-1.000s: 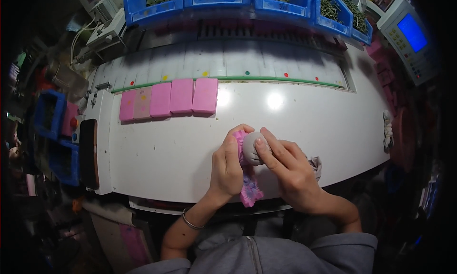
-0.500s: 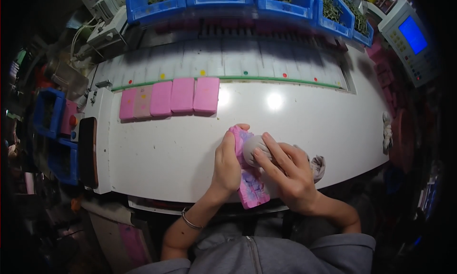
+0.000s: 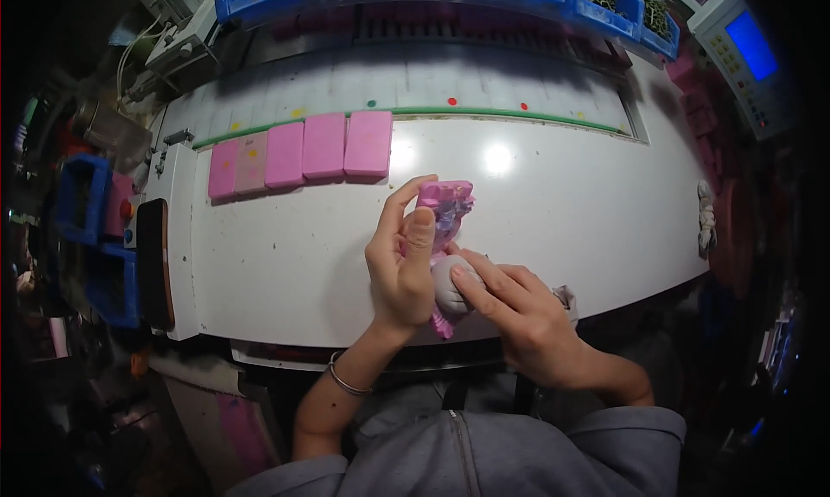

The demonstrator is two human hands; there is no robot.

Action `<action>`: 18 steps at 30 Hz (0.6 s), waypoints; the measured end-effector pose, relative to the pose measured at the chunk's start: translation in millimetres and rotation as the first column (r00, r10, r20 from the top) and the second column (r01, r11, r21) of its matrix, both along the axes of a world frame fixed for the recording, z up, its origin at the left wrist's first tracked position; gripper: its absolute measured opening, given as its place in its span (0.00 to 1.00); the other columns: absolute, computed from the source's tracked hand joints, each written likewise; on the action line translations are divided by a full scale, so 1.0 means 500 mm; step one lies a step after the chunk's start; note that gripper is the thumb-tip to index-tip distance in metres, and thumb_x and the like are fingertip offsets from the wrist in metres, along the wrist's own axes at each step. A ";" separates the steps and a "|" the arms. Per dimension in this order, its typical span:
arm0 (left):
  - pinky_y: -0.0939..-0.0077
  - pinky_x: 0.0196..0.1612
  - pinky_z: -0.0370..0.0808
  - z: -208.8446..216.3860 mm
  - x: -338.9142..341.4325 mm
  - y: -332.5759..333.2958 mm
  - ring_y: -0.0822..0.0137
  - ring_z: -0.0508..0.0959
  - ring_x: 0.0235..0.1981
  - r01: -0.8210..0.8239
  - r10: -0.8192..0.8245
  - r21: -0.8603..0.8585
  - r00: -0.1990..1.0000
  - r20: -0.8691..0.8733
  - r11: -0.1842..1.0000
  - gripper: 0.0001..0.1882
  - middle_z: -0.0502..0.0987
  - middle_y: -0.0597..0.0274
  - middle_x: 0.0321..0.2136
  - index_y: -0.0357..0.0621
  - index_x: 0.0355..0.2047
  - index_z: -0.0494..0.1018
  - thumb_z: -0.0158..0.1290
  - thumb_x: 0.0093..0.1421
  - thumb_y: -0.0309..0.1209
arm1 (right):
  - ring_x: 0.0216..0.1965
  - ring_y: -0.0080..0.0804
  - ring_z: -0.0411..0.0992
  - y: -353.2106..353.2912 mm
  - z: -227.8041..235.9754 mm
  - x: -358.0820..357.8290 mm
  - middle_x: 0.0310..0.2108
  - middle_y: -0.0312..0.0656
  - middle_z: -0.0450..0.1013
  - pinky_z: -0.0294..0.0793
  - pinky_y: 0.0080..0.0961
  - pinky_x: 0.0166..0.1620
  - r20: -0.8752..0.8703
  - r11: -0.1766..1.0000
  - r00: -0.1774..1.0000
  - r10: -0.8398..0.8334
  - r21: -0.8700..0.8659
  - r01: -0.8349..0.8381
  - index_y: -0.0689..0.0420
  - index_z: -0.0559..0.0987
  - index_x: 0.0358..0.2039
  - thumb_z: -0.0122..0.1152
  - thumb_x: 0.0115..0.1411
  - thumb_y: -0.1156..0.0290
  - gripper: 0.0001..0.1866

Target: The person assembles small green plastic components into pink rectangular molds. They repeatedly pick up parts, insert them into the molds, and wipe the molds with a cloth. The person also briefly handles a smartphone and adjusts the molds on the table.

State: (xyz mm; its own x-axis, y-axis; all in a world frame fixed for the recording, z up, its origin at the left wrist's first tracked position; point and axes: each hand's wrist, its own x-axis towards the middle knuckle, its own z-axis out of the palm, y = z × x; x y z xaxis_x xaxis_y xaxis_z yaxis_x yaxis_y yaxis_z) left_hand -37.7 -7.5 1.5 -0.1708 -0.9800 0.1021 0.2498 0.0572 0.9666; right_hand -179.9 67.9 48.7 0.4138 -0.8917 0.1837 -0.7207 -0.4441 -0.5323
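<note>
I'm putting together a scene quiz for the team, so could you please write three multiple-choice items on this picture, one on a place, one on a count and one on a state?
1. Where do the pink blocks lie?
A. In a row at the table's far left, by the green strip
B. Stacked at the table's right edge
C. Inside a blue bin

2. How many pink blocks are in that row?
A. Two
B. Five
C. Nine

3. What are the hands doing?
A. Both rest flat on the table
B. Both hold one pink item above the table
C. One holds a pen

Answers:
1 A, the blocks sit side by side below the green strip.
2 B, five show edge to edge.
3 B, the left hand and right hand both grip the pink item.
</note>
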 end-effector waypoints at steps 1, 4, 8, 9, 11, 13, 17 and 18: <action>0.79 0.31 0.72 0.004 0.000 0.001 0.69 0.74 0.30 -0.004 0.004 0.023 1.000 -0.015 1.000 0.23 0.74 0.53 0.36 0.32 0.48 0.63 0.36 0.67 0.42 | 0.41 0.43 0.67 0.001 0.005 -0.005 0.56 0.51 0.63 0.69 0.32 0.44 0.036 1.000 0.999 0.000 0.009 -0.001 0.62 0.68 0.54 0.52 0.37 0.85 0.36; 0.76 0.29 0.73 0.012 0.000 0.006 0.63 0.74 0.38 -0.029 0.035 0.073 0.996 -0.081 0.997 0.24 0.72 0.52 0.42 0.31 0.48 0.64 0.33 0.68 0.43 | 0.42 0.43 0.68 0.006 0.003 -0.012 0.55 0.50 0.64 0.69 0.32 0.45 0.086 1.000 0.996 0.024 -0.011 -0.023 0.59 0.69 0.54 0.53 0.37 0.84 0.36; 0.80 0.28 0.72 -0.002 0.014 0.011 0.73 0.72 0.23 -0.047 0.051 0.087 0.998 -0.047 0.995 0.26 0.74 0.54 0.32 0.31 0.46 0.66 0.38 0.66 0.46 | 0.42 0.44 0.68 0.014 0.003 -0.004 0.54 0.49 0.64 0.69 0.34 0.45 0.003 0.999 1.000 -0.001 -0.051 0.001 0.58 0.70 0.52 0.53 0.36 0.83 0.36; 0.80 0.28 0.72 -0.004 0.025 0.013 0.73 0.72 0.23 -0.036 0.043 0.095 0.996 -0.076 0.995 0.26 0.75 0.54 0.32 0.30 0.45 0.66 0.38 0.66 0.47 | 0.42 0.44 0.68 0.012 0.005 -0.009 0.54 0.49 0.64 0.69 0.34 0.46 0.000 0.999 1.000 -0.024 -0.037 0.024 0.58 0.71 0.52 0.53 0.35 0.83 0.35; 0.80 0.29 0.72 -0.008 0.049 0.015 0.72 0.73 0.23 -0.013 0.027 0.109 0.991 -0.132 0.994 0.27 0.75 0.54 0.33 0.29 0.44 0.67 0.37 0.66 0.47 | 0.44 0.45 0.67 -0.001 0.010 -0.034 0.54 0.51 0.64 0.68 0.36 0.46 -0.085 0.986 0.984 -0.154 -0.079 0.148 0.58 0.71 0.52 0.56 0.35 0.83 0.36; 0.79 0.35 0.72 -0.001 0.056 0.023 0.73 0.73 0.27 0.069 -0.066 0.099 0.997 -0.034 0.993 0.34 0.75 0.55 0.33 0.29 0.46 0.68 0.34 0.65 0.54 | 0.46 0.48 0.66 -0.012 0.012 -0.029 0.54 0.51 0.64 0.68 0.36 0.47 0.001 0.973 0.980 -0.200 -0.118 0.199 0.59 0.70 0.52 0.59 0.42 0.84 0.32; 0.79 0.40 0.72 -0.005 0.056 0.041 0.71 0.75 0.33 0.210 -0.213 0.140 0.977 0.007 0.968 0.47 0.76 0.56 0.33 0.28 0.53 0.63 0.29 0.59 0.66 | 0.42 0.45 0.69 -0.039 0.015 0.025 0.46 0.51 0.69 0.69 0.31 0.44 0.506 0.987 0.847 -0.163 0.086 0.139 0.62 0.71 0.49 0.62 0.49 0.80 0.24; 0.78 0.37 0.73 -0.006 0.057 0.038 0.70 0.75 0.31 0.237 -0.239 0.091 0.971 0.005 0.967 0.49 0.75 0.56 0.32 0.27 0.54 0.61 0.28 0.58 0.68 | 0.41 0.43 0.70 -0.052 0.010 0.023 0.44 0.50 0.70 0.69 0.30 0.43 0.553 0.988 0.821 -0.142 0.130 0.083 0.62 0.72 0.48 0.62 0.49 0.79 0.23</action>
